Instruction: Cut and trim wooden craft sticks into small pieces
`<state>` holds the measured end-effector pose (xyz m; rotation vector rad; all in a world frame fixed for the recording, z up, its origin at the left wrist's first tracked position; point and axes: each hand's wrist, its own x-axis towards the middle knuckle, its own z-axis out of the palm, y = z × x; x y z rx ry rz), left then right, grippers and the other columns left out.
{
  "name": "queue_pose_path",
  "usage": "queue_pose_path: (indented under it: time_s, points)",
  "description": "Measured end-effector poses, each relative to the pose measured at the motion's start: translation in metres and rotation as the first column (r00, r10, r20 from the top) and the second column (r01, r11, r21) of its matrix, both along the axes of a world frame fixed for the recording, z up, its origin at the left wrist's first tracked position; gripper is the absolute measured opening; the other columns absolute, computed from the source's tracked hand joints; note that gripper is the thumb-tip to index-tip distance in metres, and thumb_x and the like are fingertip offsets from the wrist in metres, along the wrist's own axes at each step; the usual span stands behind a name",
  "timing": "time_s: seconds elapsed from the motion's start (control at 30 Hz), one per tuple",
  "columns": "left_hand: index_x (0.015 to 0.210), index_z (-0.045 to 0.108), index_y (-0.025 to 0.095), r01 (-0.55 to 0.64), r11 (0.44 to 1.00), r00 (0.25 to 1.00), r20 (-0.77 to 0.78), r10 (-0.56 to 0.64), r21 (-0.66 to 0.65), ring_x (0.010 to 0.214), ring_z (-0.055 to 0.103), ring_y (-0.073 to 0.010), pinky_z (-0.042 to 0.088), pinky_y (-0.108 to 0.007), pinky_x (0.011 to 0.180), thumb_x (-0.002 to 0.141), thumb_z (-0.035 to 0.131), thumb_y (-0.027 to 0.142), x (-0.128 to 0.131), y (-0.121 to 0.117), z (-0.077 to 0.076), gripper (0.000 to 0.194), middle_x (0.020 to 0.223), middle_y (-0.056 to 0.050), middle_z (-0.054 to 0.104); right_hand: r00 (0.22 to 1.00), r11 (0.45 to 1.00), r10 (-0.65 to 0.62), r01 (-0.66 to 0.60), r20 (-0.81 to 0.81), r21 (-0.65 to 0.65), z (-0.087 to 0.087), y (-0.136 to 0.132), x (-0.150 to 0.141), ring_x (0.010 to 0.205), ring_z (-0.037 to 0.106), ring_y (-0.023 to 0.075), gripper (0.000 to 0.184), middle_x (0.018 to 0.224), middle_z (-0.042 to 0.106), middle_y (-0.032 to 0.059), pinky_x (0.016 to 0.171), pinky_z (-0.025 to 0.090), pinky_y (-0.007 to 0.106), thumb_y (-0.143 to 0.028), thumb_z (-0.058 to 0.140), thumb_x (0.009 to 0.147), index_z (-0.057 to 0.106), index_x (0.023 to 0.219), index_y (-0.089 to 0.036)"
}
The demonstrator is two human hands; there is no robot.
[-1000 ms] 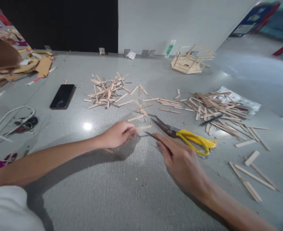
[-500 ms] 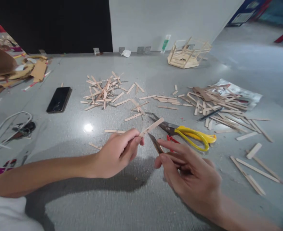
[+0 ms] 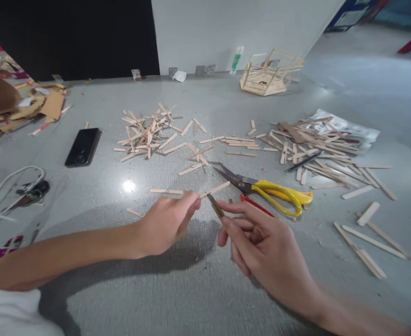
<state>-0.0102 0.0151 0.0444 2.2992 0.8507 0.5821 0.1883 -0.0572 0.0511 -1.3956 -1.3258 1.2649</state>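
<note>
Between thumb and fingers, my left hand (image 3: 172,217) pinches one end of a flat wooden popsicle stick (image 3: 219,187), whose other end points up to the right. My right hand (image 3: 261,240) is closed on a narrow knife blade (image 3: 216,206). Its tip meets the stick close to my left fingertips; whether it bites into the wood I cannot tell. Just beyond the right hand lie yellow-handled scissors (image 3: 278,198), and a red-handled tool (image 3: 256,204) is partly hidden by the fingers.
Loose popsicle sticks lie in a middle pile (image 3: 149,133) and a right pile (image 3: 317,154) with a dark pen (image 3: 305,161). A phone (image 3: 82,147) and cables (image 3: 12,186) are at left. A stick-built frame (image 3: 270,77) stands at the back beside a glue tube (image 3: 237,59).
The left hand has raised the stick off the tabletop and come nearer to me. My right hand has turned, bringing the blade up against the stick. The whole view has shifted slightly.
</note>
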Motion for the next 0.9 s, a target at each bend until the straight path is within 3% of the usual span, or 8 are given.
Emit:
queue_pose_path:
  time_s: [0.17, 0.33, 0.63, 0.77, 0.9]
  points:
    - [0.088, 0.043, 0.019, -0.038, 0.999, 0.988, -0.152, 0.033, -0.029, 0.047, 0.035, -0.0094, 0.030, -0.023, 0.051, 0.102, 0.025, 0.025, 0.002, 0.007, -0.005, 0.023, 0.057, 0.008, 0.037, 0.988, 0.972, 0.009, -0.044, -0.152, -0.231, 0.003, 0.015, 0.000, 0.027, 0.039, 0.0050, 0.044, 0.058, 0.062, -0.0048, 0.026, 0.027, 0.016, -0.052, 0.060, 0.090, 0.059, 0.116, -0.017]
    - [0.088, 0.043, 0.019, -0.034, 0.999, 0.985, -0.173, 0.030, -0.019, 0.050, 0.041, -0.0106, 0.031, -0.024, 0.053, 0.103, 0.025, 0.026, 0.003, 0.011, -0.016, 0.025, 0.061, 0.005, 0.042, 0.967, 0.944, -0.021, -0.065, -0.254, -0.323, 0.001, 0.021, 0.002, 0.027, 0.034, 0.0030, 0.046, 0.058, 0.061, -0.0055, 0.026, 0.025, 0.015, -0.051, 0.062, 0.088, 0.057, 0.118, -0.016]
    - [0.083, 0.040, 0.020, -0.042, 0.999, 0.984, -0.172, 0.037, -0.028, 0.047, 0.036, -0.0095, 0.025, -0.024, 0.050, 0.104, 0.029, 0.026, 0.003, 0.015, -0.034, 0.024, 0.059, 0.006, 0.039, 0.997, 0.966, 0.011, -0.029, -0.072, -0.258, -0.024, 0.018, -0.006, 0.029, 0.040, 0.0066, 0.041, 0.059, 0.058, -0.0072, 0.025, 0.030, 0.018, -0.050, 0.055, 0.092, 0.057, 0.120, -0.021]
    - [0.084, 0.044, 0.019, -0.044, 0.998, 0.974, -0.222, 0.051, 0.038, 0.048, 0.036, -0.0109, 0.024, -0.025, 0.050, 0.104, 0.029, 0.025, 0.004, 0.016, -0.038, 0.025, 0.057, 0.005, 0.040, 0.998, 0.984, 0.037, -0.028, 0.046, -0.175, -0.026, 0.021, -0.004, 0.031, 0.040, 0.0053, 0.034, 0.056, 0.054, -0.0075, 0.027, 0.030, 0.017, -0.044, 0.056, 0.092, 0.061, 0.115, -0.019]
    - [0.085, 0.046, 0.018, -0.023, 0.998, 0.966, -0.256, 0.037, 0.056, 0.050, 0.039, -0.0118, 0.026, -0.026, 0.051, 0.103, 0.031, 0.023, 0.004, 0.018, -0.038, 0.025, 0.059, 0.004, 0.043, 0.997, 0.957, 0.037, -0.054, -0.062, -0.285, -0.024, 0.027, -0.003, 0.028, 0.039, 0.0062, 0.039, 0.055, 0.055, -0.0077, 0.024, 0.029, 0.018, -0.048, 0.059, 0.088, 0.059, 0.113, -0.018]
